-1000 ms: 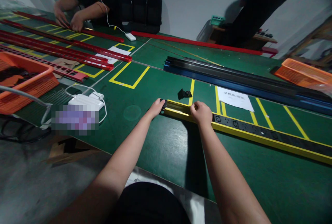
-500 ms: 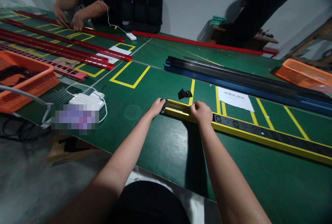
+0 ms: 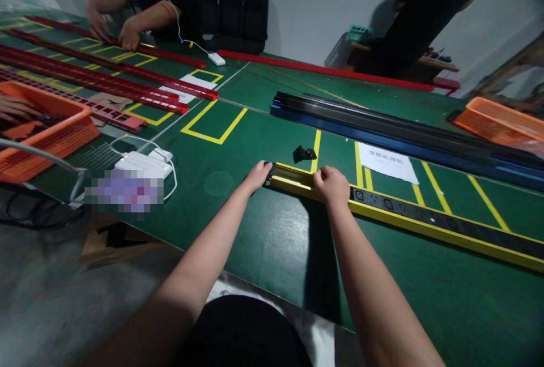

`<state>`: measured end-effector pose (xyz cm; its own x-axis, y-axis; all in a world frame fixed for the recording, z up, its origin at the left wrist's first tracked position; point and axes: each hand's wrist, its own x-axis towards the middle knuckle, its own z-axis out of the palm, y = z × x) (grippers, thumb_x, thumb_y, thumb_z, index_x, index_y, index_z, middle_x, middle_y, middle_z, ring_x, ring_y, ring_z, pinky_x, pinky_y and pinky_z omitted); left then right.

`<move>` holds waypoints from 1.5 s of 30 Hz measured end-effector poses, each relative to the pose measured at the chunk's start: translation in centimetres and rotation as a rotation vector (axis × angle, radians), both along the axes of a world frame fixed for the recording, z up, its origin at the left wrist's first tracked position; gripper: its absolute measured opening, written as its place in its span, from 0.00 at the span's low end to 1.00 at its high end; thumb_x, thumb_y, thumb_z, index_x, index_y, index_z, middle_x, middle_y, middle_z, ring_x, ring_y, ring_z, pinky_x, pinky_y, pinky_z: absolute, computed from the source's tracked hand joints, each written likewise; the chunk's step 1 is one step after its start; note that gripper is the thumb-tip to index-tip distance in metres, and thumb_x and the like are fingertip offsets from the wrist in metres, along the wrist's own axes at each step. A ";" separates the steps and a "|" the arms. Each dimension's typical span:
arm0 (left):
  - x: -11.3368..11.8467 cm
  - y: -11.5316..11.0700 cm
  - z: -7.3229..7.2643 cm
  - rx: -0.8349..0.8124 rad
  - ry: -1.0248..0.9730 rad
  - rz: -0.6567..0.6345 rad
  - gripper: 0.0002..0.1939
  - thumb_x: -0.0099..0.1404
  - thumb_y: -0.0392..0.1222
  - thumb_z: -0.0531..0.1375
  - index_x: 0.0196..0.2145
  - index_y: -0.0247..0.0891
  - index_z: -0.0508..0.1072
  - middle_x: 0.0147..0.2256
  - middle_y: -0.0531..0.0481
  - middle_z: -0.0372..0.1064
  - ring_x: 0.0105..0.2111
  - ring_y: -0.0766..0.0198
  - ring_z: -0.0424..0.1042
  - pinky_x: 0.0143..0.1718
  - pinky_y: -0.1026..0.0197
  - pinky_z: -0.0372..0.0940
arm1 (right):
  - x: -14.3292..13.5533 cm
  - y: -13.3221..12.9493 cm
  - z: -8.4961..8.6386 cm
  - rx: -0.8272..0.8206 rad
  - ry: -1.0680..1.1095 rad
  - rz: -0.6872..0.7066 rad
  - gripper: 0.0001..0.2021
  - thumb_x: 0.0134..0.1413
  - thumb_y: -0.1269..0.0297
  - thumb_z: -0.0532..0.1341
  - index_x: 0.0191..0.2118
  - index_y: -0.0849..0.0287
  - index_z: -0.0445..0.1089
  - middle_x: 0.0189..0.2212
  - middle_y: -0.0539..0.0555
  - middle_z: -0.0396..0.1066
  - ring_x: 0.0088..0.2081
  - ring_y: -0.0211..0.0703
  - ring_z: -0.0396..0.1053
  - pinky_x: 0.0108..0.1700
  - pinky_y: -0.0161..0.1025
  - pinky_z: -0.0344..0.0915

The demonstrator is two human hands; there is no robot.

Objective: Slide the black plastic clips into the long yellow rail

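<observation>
I see my left hand (image 3: pixel 258 175) cupped over the near end of a long yellow power strip (image 3: pixel 425 221). The fingers are curled around that end, where a small black end piece sits. My right hand (image 3: pixel 332 184) is just to the right of the left one. It is closed in a loose fist on top of the strip, pressing down on it.

The strip lies flat on the green table (image 3: pixel 263 242). Its long side runs from my hands far off to the right, sloping a little toward me as it goes. Black sockets sit in a row along its top, starting just past my right hand.

A small black clip (image 3: pixel 303 154) lies on the table just beyond my hands, between them. Farther past my right hand is a white paper sheet (image 3: pixel 386 162), and behind that a long blue and black rail (image 3: pixel 382 129). Well off to the left of my left hand is a white charger (image 3: pixel 144 163) with its cord, and an orange basket (image 3: pixel 46 129).
</observation>
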<state>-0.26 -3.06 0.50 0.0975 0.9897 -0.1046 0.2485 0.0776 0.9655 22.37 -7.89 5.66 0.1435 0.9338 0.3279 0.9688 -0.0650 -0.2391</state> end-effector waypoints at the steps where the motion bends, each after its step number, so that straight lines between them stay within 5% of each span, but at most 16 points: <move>1: 0.0 0.0 0.1 0.002 0.008 -0.001 0.16 0.63 0.50 0.49 0.34 0.34 0.67 0.36 0.43 0.73 0.38 0.60 0.70 0.43 0.58 0.61 | 0.0 0.0 0.0 0.003 -0.001 0.000 0.13 0.54 0.58 0.50 0.30 0.58 0.69 0.30 0.53 0.69 0.28 0.37 0.60 0.27 0.35 0.46; 26: -0.1 -0.9 1.3 0.004 -0.176 -0.074 0.13 0.64 0.47 0.50 0.35 0.33 0.65 0.34 0.46 0.71 0.34 0.66 0.69 0.40 0.62 0.63 | -0.3 0.0 0.2 -0.031 -0.004 -0.025 0.14 0.55 0.58 0.50 0.32 0.58 0.70 0.32 0.55 0.70 0.29 0.39 0.61 0.26 0.35 0.44; 33: 0.8 -1.1 1.2 -0.083 -0.308 -0.016 0.10 0.64 0.45 0.51 0.38 0.36 0.62 0.35 0.46 0.71 0.31 0.68 0.69 0.28 0.67 0.60 | -0.2 0.1 -0.1 -0.010 -0.033 -0.025 0.14 0.55 0.58 0.50 0.32 0.58 0.70 0.32 0.55 0.70 0.29 0.39 0.61 0.27 0.35 0.44; 40: 1.4 -1.3 1.2 -0.012 -0.192 0.085 0.18 0.55 0.52 0.60 0.35 0.36 0.64 0.32 0.48 0.70 0.31 0.67 0.68 0.33 0.65 0.61 | -0.3 0.1 0.1 -0.024 -0.038 -0.034 0.15 0.55 0.58 0.49 0.32 0.58 0.70 0.31 0.54 0.70 0.29 0.38 0.61 0.26 0.35 0.44; 45: 1.5 -1.3 0.9 0.033 -0.051 0.144 0.18 0.47 0.44 0.64 0.35 0.36 0.65 0.33 0.49 0.68 0.33 0.64 0.67 0.35 0.63 0.60 | -0.5 0.0 0.3 -0.042 -0.035 -0.041 0.15 0.55 0.57 0.49 0.31 0.58 0.70 0.31 0.54 0.69 0.29 0.39 0.61 0.26 0.35 0.45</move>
<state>1.27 -4.38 1.40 -0.0413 0.9967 -0.0703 0.1877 0.0768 0.9792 21.90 -7.84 5.96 0.1708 0.9406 0.2936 0.9729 -0.1139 -0.2012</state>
